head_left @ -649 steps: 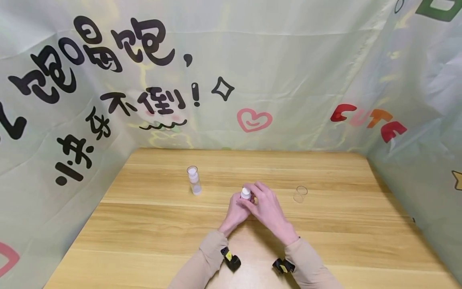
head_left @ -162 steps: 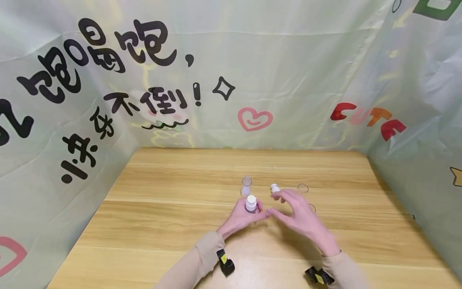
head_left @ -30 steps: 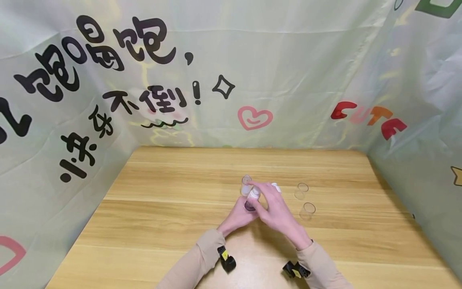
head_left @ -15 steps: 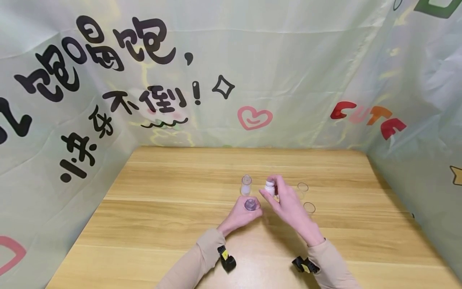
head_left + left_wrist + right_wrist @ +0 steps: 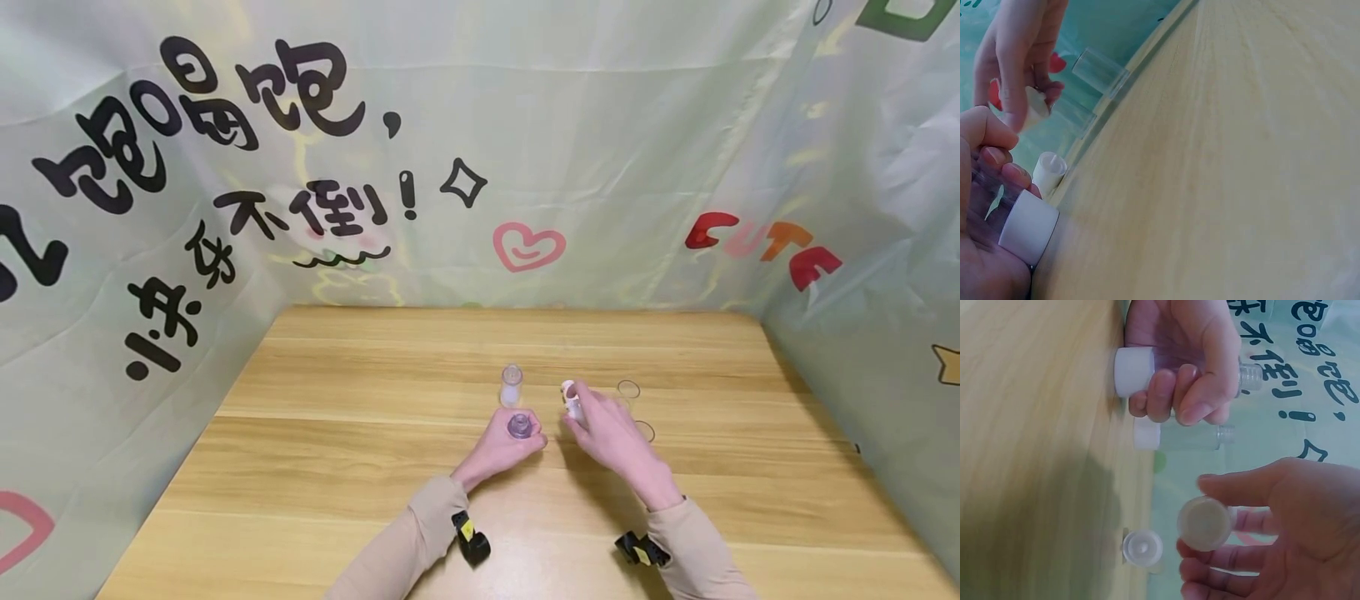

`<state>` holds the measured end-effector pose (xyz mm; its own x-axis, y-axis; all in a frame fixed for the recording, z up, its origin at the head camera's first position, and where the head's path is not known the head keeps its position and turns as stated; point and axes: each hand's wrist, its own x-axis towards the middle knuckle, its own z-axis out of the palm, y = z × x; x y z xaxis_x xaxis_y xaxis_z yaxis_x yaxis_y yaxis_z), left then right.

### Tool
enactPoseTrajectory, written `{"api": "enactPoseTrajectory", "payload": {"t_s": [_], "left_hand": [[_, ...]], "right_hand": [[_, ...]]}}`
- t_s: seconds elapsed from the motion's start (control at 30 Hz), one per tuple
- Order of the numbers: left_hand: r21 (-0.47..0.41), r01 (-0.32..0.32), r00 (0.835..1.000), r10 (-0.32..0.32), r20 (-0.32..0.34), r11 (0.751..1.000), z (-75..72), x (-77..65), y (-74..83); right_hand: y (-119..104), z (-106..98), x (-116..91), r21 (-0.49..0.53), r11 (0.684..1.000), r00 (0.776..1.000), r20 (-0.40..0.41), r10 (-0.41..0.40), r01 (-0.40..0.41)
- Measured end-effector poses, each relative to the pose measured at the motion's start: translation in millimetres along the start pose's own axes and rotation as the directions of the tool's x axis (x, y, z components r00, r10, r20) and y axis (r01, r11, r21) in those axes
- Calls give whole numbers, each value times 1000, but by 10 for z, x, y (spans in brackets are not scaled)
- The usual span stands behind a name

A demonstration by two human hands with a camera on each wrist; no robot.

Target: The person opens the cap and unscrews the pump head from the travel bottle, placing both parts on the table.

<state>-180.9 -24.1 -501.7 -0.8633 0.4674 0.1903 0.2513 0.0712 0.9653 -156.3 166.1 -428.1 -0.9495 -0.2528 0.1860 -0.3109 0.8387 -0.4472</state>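
My left hand [image 5: 497, 443] grips a clear bottle [image 5: 521, 427] upright, its threaded neck uncovered on top. The bottle's white base [image 5: 1029, 228] sits right at the table in the left wrist view. To the right, my right hand [image 5: 611, 435] pinches a white pump top [image 5: 1205, 523] between thumb and fingers, tilted with its round underside showing in the right wrist view. Close beside it, a second white pump top [image 5: 1142, 548] is on the table. Just behind my left hand stands another clear bottle [image 5: 512, 387] with a bare neck and white base.
Two clear caps stand to the right of my right hand, a far one [image 5: 628, 389] and a nearer one [image 5: 643, 431] partly hidden by the hand. Printed cloth [image 5: 600, 150] walls the wooden table [image 5: 337, 483] at the back and sides.
My right hand has lifted the pump top off the bottle in my left hand, carried it right and lowered it beside the other pump top. Earlier, the second bottle stood farther left, with its top on.
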Motion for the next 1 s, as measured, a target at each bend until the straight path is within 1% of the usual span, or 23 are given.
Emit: {"api": "enactPoseTrajectory", "payload": {"t_s": [0.1,0.17,0.3,0.53,0.8,0.9,1.0], "left_hand": [[-5,8,1000,-8,-3,1000,0,-6,2],[-9,11,1000,-11,-6,1000,1,-6,6],[-5,8,1000,-8,-8,1000,4,-4,9],[-3,10,1000,-10,-4,1000,2,2,1],[-3,-3,1000,3,-2,1000,-3,-2,1],[5,9,1000,-9,-7,1000,1,-18,52],[1,9,1000,-9,-5,1000,0,-44,151]], "right_hand": [[7,12,-8,27,998,996,67,58,-60],[13,26,-10,28,997,994,85,67,-70],[24,57,-18,28,996,991,110,81,-84],[58,111,-18,2,995,987,127,99,-101],[68,138,-25,1,989,971,189,147,-150],[80,148,-30,1,989,970,195,145,-148],[96,160,-37,-2,988,969,197,150,-153]]}}
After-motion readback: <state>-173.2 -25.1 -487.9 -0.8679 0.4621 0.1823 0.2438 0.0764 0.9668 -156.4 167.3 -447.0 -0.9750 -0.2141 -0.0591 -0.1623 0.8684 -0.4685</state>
